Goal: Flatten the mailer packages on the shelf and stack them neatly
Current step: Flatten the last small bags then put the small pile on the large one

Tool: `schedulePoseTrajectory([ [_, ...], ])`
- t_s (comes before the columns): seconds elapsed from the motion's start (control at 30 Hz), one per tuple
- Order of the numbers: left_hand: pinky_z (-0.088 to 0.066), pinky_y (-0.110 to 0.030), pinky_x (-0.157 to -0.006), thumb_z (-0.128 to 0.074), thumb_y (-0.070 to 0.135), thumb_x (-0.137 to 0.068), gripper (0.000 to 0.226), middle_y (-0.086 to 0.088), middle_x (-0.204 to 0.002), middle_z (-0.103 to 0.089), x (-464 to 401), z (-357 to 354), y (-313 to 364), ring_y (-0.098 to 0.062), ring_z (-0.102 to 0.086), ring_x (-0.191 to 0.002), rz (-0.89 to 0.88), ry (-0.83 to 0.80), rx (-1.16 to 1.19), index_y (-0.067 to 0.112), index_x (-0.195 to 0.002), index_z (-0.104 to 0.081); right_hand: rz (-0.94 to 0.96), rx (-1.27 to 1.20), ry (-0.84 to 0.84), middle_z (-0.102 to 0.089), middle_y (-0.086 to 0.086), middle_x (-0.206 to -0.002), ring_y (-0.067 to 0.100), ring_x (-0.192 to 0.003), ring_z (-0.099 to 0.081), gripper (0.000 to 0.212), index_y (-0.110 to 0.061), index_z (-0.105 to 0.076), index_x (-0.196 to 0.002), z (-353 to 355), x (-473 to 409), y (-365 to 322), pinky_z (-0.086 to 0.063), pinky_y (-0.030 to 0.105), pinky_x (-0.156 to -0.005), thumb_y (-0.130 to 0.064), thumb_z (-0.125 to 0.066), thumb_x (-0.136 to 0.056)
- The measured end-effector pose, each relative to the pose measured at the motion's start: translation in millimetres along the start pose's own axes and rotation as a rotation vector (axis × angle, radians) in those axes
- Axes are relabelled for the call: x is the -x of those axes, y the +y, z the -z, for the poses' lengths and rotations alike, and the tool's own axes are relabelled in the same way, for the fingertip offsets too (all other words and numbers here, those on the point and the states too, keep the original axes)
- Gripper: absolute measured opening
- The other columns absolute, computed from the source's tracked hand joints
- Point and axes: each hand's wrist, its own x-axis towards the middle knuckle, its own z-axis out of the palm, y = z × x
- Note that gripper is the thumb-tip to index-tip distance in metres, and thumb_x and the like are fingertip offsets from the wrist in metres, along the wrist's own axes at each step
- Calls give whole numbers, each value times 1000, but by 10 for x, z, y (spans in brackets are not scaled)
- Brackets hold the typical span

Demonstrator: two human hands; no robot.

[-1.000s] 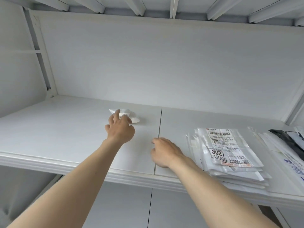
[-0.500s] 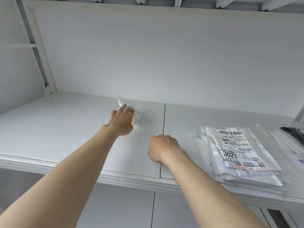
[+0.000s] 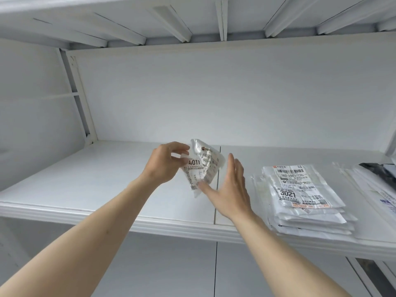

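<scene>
A crumpled white mailer package (image 3: pixel 205 166) with a label reading 4011 hangs in the air above the white shelf (image 3: pixel 96 185). My left hand (image 3: pixel 164 166) pinches its upper left edge. My right hand (image 3: pixel 230 187) is spread with straight fingers just right of the mailer, its thumb touching the lower corner. A neat stack of flattened white mailers (image 3: pixel 304 198), the top one labelled 3021, lies on the shelf to the right.
More flat mailers and a black one (image 3: pixel 379 174) lie at the far right of the shelf. A seam (image 3: pixel 217 189) splits the shelf board under my hands. Another shelf's underside is overhead.
My left hand has lifted the crumpled mailer off the shelf and brought it nearer. My right hand has risen from the shelf and uncurled beside the mailer.
</scene>
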Motion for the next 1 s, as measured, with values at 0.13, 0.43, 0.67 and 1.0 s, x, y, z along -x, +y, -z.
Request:
schedulePoseTrajectory([
  [0.13, -58, -48, -83, -66, -2, -87, 53, 0, -99, -69, 126, -24, 91, -21, -70, -78, 55, -76, 148, 21, -133, -51, -45, -460, -79, -29, -5, -156, 10, -141, -31, 105, -25, -20, -154, 144, -23, -16, -29, 35, -115, -66, -71, -72],
  [0.43, -51, -25, -64, -60, 1, -93, 42, 2, -95, -70, 257, -85, 45, -14, -65, -77, 111, -7, 224, 23, -128, -55, -146, -523, 82, -58, 0, -63, 15, -62, -52, 25, -8, -63, -73, 303, -17, 104, -42, 29, -62, -26, -69, -89],
  [0.67, -46, -24, -62, -49, -2, -94, 39, -3, -108, -60, 325, -373, -303, -18, -58, -85, 278, 234, 140, 16, -128, -57, -220, -249, 50, -56, 2, -72, 32, -73, -63, 22, -15, -43, -70, 280, 54, 41, -47, 35, -61, -24, -52, -88],
  [1.0, -5, -45, -121, -27, 37, -103, 62, -1, -164, 6, 513, -958, -341, -23, 9, -151, -44, -400, -553, 19, -157, -3, 143, 394, -196, -51, 1, -129, 23, -131, -35, 30, -13, -52, -118, -54, -184, 120, -35, 36, -103, -27, -32, -100],
])
